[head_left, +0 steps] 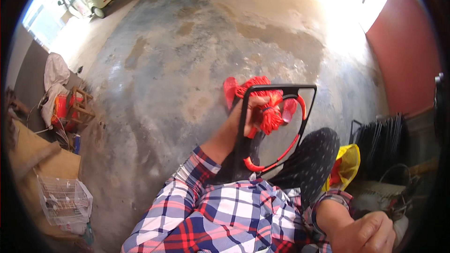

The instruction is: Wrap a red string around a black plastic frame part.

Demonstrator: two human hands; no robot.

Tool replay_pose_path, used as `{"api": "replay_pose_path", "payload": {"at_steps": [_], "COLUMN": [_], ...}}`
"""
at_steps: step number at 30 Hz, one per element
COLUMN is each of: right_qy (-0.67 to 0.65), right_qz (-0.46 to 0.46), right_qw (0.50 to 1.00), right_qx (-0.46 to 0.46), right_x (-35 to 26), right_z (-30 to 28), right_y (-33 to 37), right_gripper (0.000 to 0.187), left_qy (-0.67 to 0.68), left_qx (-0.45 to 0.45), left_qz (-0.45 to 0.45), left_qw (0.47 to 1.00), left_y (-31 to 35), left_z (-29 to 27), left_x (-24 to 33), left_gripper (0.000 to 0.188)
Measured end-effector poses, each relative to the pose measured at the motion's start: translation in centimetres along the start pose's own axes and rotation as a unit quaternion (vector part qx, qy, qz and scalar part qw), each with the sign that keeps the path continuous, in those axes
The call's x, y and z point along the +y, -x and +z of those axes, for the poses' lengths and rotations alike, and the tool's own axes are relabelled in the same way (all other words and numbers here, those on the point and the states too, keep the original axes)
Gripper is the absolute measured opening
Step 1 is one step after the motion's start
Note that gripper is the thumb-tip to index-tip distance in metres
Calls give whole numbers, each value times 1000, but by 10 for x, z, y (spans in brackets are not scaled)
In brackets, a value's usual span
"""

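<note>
Upright, the black frame stands in the left hand, gripped with a bundle of red cord; its long axis runs vertical. The right hand, well apart below, is loosely curled, empty.

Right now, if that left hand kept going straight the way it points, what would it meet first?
The left hand, already gripping a black frame and red cord, points up and away. Beyond them only bare concrete floor shows, so the way looks free, though depth is unclear.
</note>
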State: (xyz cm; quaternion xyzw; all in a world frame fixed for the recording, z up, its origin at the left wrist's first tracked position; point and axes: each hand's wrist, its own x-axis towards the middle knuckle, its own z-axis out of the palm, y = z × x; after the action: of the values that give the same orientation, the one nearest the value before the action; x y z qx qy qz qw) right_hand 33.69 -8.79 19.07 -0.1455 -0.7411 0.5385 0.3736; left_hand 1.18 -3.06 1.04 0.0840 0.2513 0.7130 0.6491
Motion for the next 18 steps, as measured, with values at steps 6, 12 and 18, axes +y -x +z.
{"api": "replay_pose_path", "payload": {"at_steps": [6, 12, 18], "right_qy": [-114, 359, 190], "right_qz": [-72, -37, -164], "right_qw": [987, 931, 966], "right_qx": [81, -52, 66], "right_x": [102, 172, 196], "right_z": [37, 78, 87], "right_y": [-90, -104, -115], "right_gripper": [27, 80, 63], "left_qy": [-32, -113, -128], "left_qx": [-46, -23, 37], "left_qz": [107, 119, 134], "left_qw": [993, 986, 982], "left_y": [22, 36, 45], "left_z": [5, 20, 32], "left_x": [25, 18, 14], "left_gripper": [42, 44, 50]}}
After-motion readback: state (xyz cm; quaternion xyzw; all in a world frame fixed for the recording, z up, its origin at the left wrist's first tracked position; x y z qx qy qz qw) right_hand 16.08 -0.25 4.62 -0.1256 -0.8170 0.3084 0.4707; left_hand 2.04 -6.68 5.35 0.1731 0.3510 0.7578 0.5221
